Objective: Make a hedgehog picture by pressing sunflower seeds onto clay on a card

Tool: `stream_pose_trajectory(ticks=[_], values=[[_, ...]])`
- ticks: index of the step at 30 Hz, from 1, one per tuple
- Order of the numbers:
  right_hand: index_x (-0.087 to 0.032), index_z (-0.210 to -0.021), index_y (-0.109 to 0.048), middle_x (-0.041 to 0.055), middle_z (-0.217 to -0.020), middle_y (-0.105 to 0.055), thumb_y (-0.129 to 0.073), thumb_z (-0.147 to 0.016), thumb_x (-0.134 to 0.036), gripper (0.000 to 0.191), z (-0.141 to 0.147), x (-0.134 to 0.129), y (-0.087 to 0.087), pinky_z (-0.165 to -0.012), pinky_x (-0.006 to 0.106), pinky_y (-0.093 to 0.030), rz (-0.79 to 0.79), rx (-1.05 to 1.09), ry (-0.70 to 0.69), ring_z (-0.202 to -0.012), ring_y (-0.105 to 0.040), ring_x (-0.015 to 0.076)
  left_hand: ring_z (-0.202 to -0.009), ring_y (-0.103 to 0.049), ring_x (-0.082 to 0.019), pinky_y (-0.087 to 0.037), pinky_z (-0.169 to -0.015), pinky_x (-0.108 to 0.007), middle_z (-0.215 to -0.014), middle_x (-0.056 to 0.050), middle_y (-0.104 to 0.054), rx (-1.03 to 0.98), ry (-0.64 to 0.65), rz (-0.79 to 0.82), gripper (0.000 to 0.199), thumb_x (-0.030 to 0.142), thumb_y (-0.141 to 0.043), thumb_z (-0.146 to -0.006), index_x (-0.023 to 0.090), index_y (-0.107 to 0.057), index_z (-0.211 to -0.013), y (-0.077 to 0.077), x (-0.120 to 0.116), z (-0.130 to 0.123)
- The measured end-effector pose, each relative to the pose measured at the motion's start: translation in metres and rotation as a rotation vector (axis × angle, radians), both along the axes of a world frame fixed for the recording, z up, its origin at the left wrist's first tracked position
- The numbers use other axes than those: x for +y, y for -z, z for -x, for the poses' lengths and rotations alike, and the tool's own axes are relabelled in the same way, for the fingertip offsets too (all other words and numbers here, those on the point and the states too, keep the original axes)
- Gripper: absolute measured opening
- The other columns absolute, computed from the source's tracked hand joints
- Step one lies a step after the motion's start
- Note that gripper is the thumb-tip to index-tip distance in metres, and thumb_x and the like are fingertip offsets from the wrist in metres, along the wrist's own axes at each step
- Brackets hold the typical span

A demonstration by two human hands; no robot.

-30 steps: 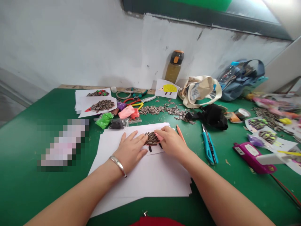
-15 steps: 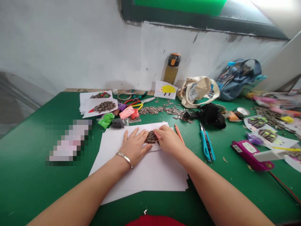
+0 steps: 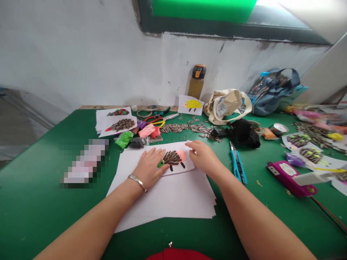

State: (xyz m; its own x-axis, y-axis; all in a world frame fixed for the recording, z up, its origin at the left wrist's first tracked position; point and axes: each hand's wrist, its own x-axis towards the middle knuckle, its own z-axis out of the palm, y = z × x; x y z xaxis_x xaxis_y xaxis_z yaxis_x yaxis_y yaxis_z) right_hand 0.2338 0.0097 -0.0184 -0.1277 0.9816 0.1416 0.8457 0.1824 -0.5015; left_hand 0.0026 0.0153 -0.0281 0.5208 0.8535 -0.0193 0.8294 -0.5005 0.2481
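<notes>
A white card bearing a hedgehog picture [image 3: 171, 157] lies on a stack of white paper [image 3: 162, 202]. Dark striped sunflower seeds cover most of its back, with a bare pink clay patch at the right, a green head and black legs. My left hand [image 3: 151, 164] rests flat over the card's left part, fingers spread, partly covering the head. At the card's right edge is my right hand [image 3: 203, 155], its thumb and forefinger closed on the upper right corner, other fingers curled. Loose sunflower seeds [image 3: 176, 128] are scattered beyond the paper.
Bagged clay [image 3: 124, 139], pliers and scissors [image 3: 162, 119] sit behind the paper. A blue utility knife [image 3: 238, 166] lies to the right, near a magenta device [image 3: 290, 180]. Finished seed cards [image 3: 120, 124], a bottle [image 3: 197, 81] and a cloth bag [image 3: 227, 106] stand farther back.
My right hand has moved right, off the seeds to the card's edge, uncovering the pink patch and legs. My left hand has shifted slightly left, showing the green head.
</notes>
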Motion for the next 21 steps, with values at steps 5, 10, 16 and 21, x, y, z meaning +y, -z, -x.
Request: stream_pose_trajectory(ticks=[5, 10, 16, 21], values=[[-0.020, -0.117, -0.065, 0.0081, -0.121, -0.064, -0.038, -0.082, -0.006, 0.046, -0.001, 0.004, 0.008, -0.099, 0.036, -0.034, 0.040, -0.055, -0.026, -0.111, -0.055, 0.0223, -0.134, -0.038, -0.033, -0.030, -0.109, -0.056, -0.140, -0.012, -0.052, -0.008, 0.039, 0.026, 0.046, 0.027, -0.031, -0.095, 0.014, -0.048, -0.136, -0.002, 0.015, 0.014], [-0.026, -0.119, -0.063, 0.0031, -0.119, -0.067, -0.040, -0.077, -0.004, 0.053, 0.010, 0.004, 0.010, -0.098, 0.039, -0.033, 0.070, -0.122, -0.042, -0.109, -0.054, 0.0238, -0.127, -0.048, -0.027, -0.039, -0.106, -0.045, -0.129, -0.011, -0.061, -0.083, 0.107, -0.039, 0.042, 0.020, -0.033, -0.094, 0.015, -0.055, -0.128, -0.003, 0.022, 0.025], [-0.030, -0.112, -0.066, 0.0025, -0.113, -0.069, -0.040, -0.081, -0.009, 0.045, 0.015, 0.001, 0.000, -0.106, 0.055, -0.020, 0.150, -0.111, -0.036, -0.110, -0.055, 0.0251, -0.122, -0.052, -0.026, -0.043, -0.102, -0.043, -0.122, -0.010, -0.065, -0.112, 0.163, -0.095, 0.038, 0.018, -0.035, -0.094, 0.017, -0.060, -0.122, -0.003, 0.024, 0.028], [-0.031, -0.109, -0.067, 0.0022, -0.111, -0.070, -0.039, -0.084, -0.011, 0.043, 0.016, -0.001, -0.003, -0.109, 0.059, -0.013, 0.172, -0.052, -0.032, -0.109, -0.057, 0.0239, -0.117, -0.054, -0.027, -0.044, -0.100, -0.044, -0.120, -0.009, -0.066, -0.101, 0.224, -0.126, 0.036, 0.015, -0.037, -0.092, 0.017, -0.062, -0.118, -0.001, 0.026, 0.028]])
